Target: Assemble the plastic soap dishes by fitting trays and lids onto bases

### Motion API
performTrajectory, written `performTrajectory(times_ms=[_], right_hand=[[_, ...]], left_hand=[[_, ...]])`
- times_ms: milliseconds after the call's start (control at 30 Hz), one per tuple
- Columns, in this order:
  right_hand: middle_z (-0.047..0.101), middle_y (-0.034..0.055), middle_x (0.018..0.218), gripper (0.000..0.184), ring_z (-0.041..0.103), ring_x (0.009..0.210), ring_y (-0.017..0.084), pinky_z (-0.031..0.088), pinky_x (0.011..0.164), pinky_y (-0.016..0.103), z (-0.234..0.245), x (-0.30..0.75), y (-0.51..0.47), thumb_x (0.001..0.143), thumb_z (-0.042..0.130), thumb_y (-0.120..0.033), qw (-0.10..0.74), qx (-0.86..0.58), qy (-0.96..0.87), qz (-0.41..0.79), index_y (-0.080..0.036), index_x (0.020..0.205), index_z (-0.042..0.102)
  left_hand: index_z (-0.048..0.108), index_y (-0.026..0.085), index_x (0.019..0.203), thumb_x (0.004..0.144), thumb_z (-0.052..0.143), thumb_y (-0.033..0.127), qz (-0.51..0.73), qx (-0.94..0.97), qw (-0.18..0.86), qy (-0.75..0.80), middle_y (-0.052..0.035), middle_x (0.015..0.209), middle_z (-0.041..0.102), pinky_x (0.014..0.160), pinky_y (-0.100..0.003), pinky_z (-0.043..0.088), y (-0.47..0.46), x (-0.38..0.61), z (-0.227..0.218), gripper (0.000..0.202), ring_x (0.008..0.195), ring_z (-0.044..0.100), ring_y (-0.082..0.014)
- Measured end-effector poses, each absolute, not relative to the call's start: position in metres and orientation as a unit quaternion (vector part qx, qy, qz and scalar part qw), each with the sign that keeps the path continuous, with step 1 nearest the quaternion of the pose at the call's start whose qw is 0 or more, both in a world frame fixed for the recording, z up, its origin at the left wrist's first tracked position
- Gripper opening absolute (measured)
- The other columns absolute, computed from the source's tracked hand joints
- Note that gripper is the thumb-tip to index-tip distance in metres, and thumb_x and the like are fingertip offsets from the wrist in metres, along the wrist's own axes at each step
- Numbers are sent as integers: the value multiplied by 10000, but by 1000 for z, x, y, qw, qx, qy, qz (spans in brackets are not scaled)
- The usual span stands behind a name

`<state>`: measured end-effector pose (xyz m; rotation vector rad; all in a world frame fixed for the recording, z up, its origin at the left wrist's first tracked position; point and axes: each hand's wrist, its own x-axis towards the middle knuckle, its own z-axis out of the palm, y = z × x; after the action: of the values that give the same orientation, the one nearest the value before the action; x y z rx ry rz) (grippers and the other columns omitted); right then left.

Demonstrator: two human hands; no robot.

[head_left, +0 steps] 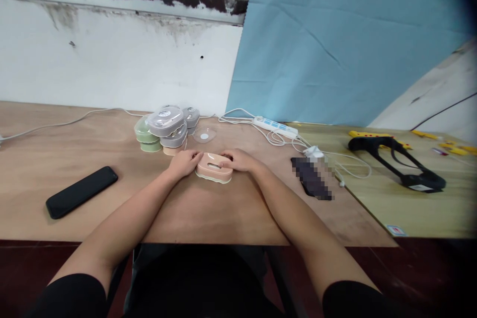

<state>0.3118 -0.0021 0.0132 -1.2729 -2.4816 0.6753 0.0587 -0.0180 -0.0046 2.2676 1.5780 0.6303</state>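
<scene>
On the table before me rests a pink oval plastic box point(213, 171) with a slot in its top and a pale rim at its base. My left hand point(185, 163) grips its left end, the thumb lying along the edge. At the far right side, my right hand point(240, 160) holds the box with its thumb on top; its other fingers are mostly hidden behind. Just beyond my left hand stand stacked oval boxes: a grey one point(166, 121) with a clear lid and a green one point(145, 130). A loose clear lid point(209, 135) with a round white sticker lies behind the pink box.
A black phone point(82, 192) lies at left. To the right are a power strip point(276, 127) with tangled white cables, a dark pixelated object point(311, 179), a black strap frame point(400, 164) and yellow items point(372, 134). A white wall and blue sheet point(316, 49) stand behind.
</scene>
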Motion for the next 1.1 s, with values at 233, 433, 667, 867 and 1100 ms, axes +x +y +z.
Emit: performTrajectory(times_ms=[233,433,667,867,1100], right_hand=[[719,33,975,477,620,793,177,386,634,240,14,310,-4,780,637,-543,139,-441,-851,250,-228,1137,669],[716,30,877,445,593,723,157,356,607,238,10,310,-4,808,601,-540,166,-440,-852,229,-202,1082,694],[713,59,858,451,569,698,160,315,602,248,8,306,-3,839,550,-551,175,-422,-878,144,-162,1007,705],[725,49,880,454,587,721,171,316,610,254,11,305,-6,846,530,-580,163,-428,-880,121,-195,1004,712],[718,58,1016,453,633,873,186,433,761,272,-6,311,17,953,368,-485,258,-475,-824,168,-191,1119,670]], left_hand=[[534,179,1311,809,545,627,320,860,75,391,-140,1300,543,1030,-427,386,-23,58,2,673,1202,501,-292],[579,257,1259,665,679,667,201,927,18,317,-129,1402,479,1021,-500,367,-30,69,-1,728,1244,474,-347],[595,240,1223,731,667,541,216,906,2,365,-116,1392,493,1031,-461,391,-33,75,-7,582,1283,453,-326],[529,239,1312,765,617,602,187,907,26,378,-141,1477,392,1070,-500,350,-33,75,-7,662,1355,364,-351],[506,231,1337,835,508,632,188,898,46,394,-146,1500,357,1096,-519,307,-32,79,-11,642,1402,285,-346]])
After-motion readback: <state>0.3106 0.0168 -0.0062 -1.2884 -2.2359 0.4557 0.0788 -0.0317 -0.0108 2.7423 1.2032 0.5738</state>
